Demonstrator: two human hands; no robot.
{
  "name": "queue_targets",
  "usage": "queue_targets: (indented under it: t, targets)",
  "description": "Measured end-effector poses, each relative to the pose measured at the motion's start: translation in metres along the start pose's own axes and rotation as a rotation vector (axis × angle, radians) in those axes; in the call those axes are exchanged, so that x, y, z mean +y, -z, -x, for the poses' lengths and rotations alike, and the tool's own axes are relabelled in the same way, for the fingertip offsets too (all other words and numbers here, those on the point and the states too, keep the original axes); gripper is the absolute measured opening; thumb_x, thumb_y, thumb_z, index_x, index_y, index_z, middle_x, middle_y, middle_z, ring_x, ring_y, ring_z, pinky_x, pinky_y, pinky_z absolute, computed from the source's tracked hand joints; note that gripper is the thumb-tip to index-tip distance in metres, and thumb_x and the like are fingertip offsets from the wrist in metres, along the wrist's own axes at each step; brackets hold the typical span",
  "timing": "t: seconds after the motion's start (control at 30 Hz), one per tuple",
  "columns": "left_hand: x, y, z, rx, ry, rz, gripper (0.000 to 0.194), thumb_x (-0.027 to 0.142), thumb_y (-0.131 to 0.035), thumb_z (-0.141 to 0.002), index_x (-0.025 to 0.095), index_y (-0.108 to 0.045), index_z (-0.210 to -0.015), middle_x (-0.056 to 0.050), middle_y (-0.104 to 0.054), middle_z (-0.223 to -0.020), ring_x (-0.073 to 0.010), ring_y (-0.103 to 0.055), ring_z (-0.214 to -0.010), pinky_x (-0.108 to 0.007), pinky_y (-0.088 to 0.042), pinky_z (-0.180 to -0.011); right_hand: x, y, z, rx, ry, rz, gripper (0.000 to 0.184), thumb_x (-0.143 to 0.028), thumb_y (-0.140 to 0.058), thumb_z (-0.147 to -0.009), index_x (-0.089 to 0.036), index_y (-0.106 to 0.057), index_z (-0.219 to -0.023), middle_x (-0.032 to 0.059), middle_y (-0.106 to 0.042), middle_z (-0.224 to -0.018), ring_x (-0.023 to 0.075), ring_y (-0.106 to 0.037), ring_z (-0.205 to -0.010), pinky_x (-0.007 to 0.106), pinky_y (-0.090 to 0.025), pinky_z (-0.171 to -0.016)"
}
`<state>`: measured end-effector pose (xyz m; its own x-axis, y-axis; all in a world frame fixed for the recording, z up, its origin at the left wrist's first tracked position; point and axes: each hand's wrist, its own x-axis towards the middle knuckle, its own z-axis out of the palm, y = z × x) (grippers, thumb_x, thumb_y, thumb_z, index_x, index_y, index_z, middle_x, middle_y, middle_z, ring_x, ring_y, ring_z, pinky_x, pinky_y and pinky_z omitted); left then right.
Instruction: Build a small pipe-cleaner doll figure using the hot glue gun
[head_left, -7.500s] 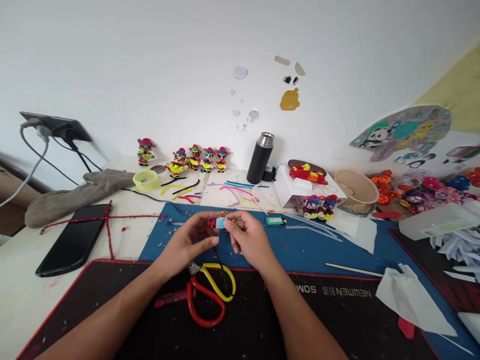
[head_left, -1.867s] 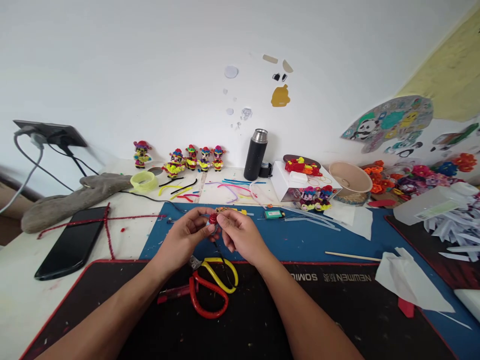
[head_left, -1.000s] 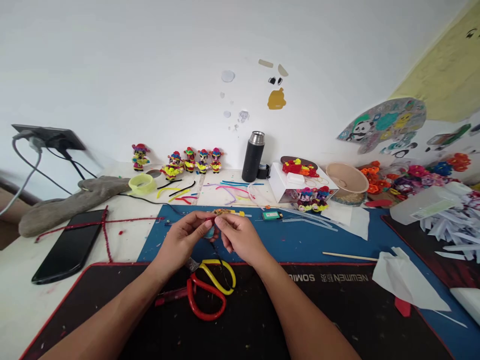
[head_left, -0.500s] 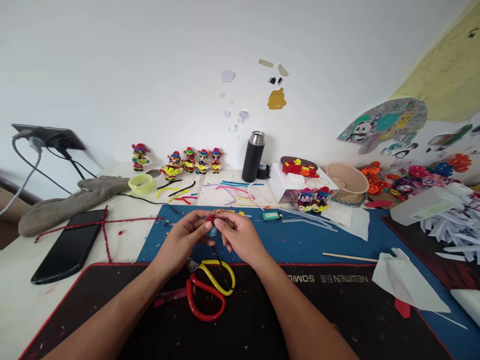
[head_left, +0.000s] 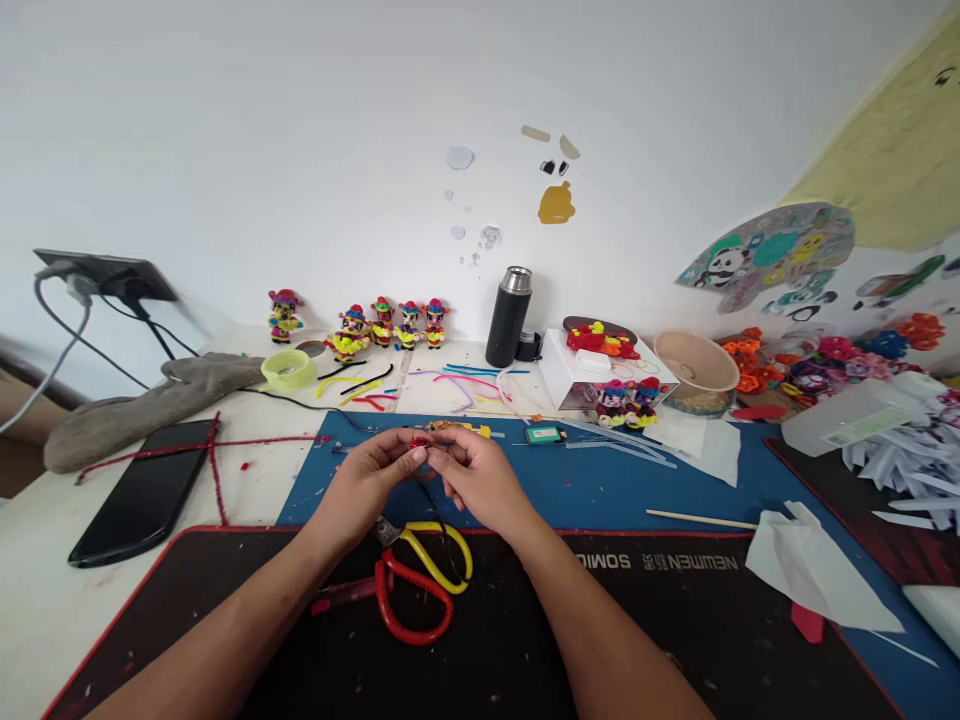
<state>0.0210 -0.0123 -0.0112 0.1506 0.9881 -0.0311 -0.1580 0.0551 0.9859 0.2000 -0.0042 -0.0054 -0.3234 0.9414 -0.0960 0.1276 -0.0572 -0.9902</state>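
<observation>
Left hand [head_left: 369, 480] and right hand [head_left: 480, 478] pinch a small red piece [head_left: 420, 441] — scissors [head_left: 384, 600] lie near them, between the forearms.

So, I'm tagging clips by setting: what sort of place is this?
Probably a craft desk, at home or in a workshop: scissors on a dark mat, coloured pipe cleaners, and small dolls.

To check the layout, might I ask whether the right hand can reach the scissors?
Likely yes: the scissors' handles lie close by, only a dark strand crossing them, though the right hand holds a red piece.
</observation>
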Motion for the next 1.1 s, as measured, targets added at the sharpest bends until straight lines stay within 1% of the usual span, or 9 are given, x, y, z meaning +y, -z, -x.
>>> queue_targets:
  t: [0.13, 0.33, 0.7, 0.8, 0.9, 1.0, 1.1]
  targets:
    - [-0.0013, 0.0017, -0.0008, 0.002, -0.014, -0.034, 0.041, 0.055, -0.089, -0.078, 0.02, -0.082, -0.097, -0.008, -0.081, -0.098, -0.0252, -0.071, -0.09, -0.035, -0.06, -0.083, 0.0003, 0.0, -0.0006, 0.0, 0.001, -0.031, 0.031, -0.034, -0.065, -0.101, -0.015, -0.071, -0.124, -0.0073, -0.057, -0.056, 0.0086, -0.046, -0.039, 0.021, -0.035, -0.041]
    - [-0.0018, 0.0047, -0.0004, -0.003, -0.033, -0.068, 0.039, 0.056, -0.085, -0.082, 0.02, -0.082, -0.098, -0.008, -0.081, -0.098, -0.0236, -0.07, -0.084, -0.035, -0.059, -0.082, 0.0009, 0.0001, -0.0013, 0.011, 0.007, -0.046, 0.031, -0.036, -0.063, -0.101, -0.014, -0.072, -0.12, -0.0074, -0.056, -0.055, 0.0085, -0.046, -0.039, 0.021, -0.036, -0.041]
    - [-0.0003, 0.0078, 0.0032, 0.049, -0.075, -0.142, 0.033, 0.052, -0.085, -0.083, 0.021, -0.084, -0.092, -0.005, -0.079, -0.085, -0.0224, -0.067, -0.08, -0.032, -0.055, -0.078, -0.001, -0.001, 0.0005, -0.008, -0.008, -0.033, 0.026, -0.037, -0.065, -0.101, -0.017, -0.072, -0.116, -0.0064, -0.058, -0.057, 0.0087, -0.047, -0.04, 0.021, -0.035, -0.041]
    - [-0.0039, 0.0075, 0.0011, 0.061, -0.041, -0.097, 0.037, 0.054, -0.086, -0.081, 0.019, -0.083, -0.093, -0.006, -0.079, -0.088, -0.0225, -0.069, -0.08, -0.033, -0.057, -0.079, -0.0012, -0.0022, 0.0008, -0.01, -0.016, -0.025, 0.024, -0.034, -0.063, -0.102, -0.017, -0.072, -0.117, -0.0063, -0.058, -0.057, 0.0087, -0.047, -0.039, 0.021, -0.036, -0.041]
    - [-0.0063, 0.006, -0.0024, 0.071, 0.025, -0.004, 0.041, 0.056, -0.087, -0.08, 0.019, -0.081, -0.097, -0.007, -0.08, -0.099, -0.024, -0.071, -0.087, -0.035, -0.061, -0.079, 0.0008, -0.0029, 0.0001, -0.005, -0.027, -0.014, 0.026, -0.033, -0.064, -0.102, -0.017, -0.071, -0.121, -0.0066, -0.058, -0.056, 0.0092, -0.047, -0.039, 0.022, -0.036, -0.041]
    - [-0.0049, 0.004, -0.0045, 0.077, 0.043, 0.049, 0.043, 0.056, -0.088, -0.078, 0.02, -0.081, -0.099, -0.008, -0.08, -0.105, -0.0239, -0.071, -0.09, -0.033, -0.063, -0.074, 0.0034, -0.0016, -0.0016, 0.015, -0.028, -0.036, 0.031, -0.04, -0.065, -0.101, -0.016, -0.07, -0.121, -0.0072, -0.056, -0.055, 0.0091, -0.046, -0.038, 0.022, -0.036, -0.041]
    - [-0.001, 0.0017, -0.0041, 0.056, 0.062, 0.136, 0.043, 0.05, -0.094, -0.074, 0.019, -0.082, -0.1, -0.008, -0.08, -0.107, -0.0236, -0.072, -0.094, -0.033, -0.063, -0.08, 0.0056, 0.0003, -0.0033, 0.042, 0.005, -0.054, 0.037, -0.045, -0.063, -0.099, -0.014, -0.069, -0.119, -0.0077, -0.055, -0.055, 0.0091, -0.045, -0.039, 0.022, -0.036, -0.041]
